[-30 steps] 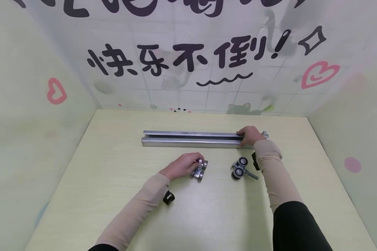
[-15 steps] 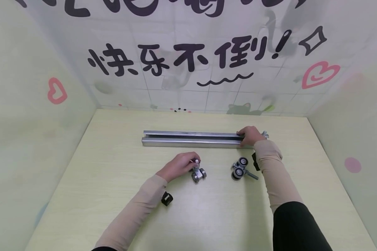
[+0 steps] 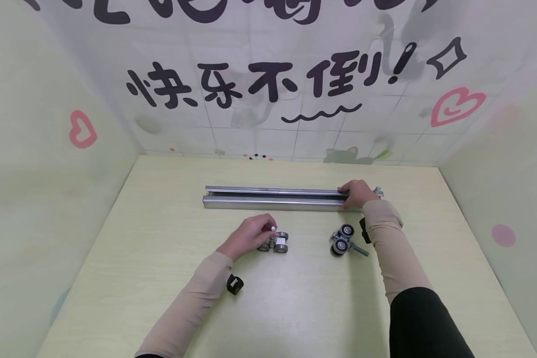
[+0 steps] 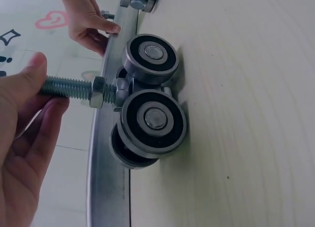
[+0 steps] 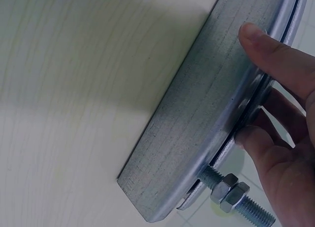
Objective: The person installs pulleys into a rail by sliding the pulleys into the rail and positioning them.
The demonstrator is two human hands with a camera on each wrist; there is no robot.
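My left hand [image 3: 248, 236] pinches the threaded bolt [image 4: 69, 87] of a roller trolley [image 3: 280, 243] between thumb and fingers. The bolt stands upright, with a nut low on its thread, and the trolley's dark-faced wheels [image 4: 153, 119] sit at the tabletop. Behind it lies a steel track rail [image 3: 268, 204], its slot facing up. Near the rail's right end my right hand [image 3: 358, 193] grips it, thumb on the near side wall and fingers over the slot. Just past those fingers, a bolt with two nuts [image 5: 229, 192] sticks up out of the slot.
Another roller trolley [image 3: 342, 241] lies on its side in front of the rail's right part, its bolt pointing right. The pale wooden table [image 3: 295, 308] is bounded by printed walls at the back and both sides.
My left hand has moved a little to the left with the trolley, which has turned about its upright bolt. The right hand and the rail stay in place.
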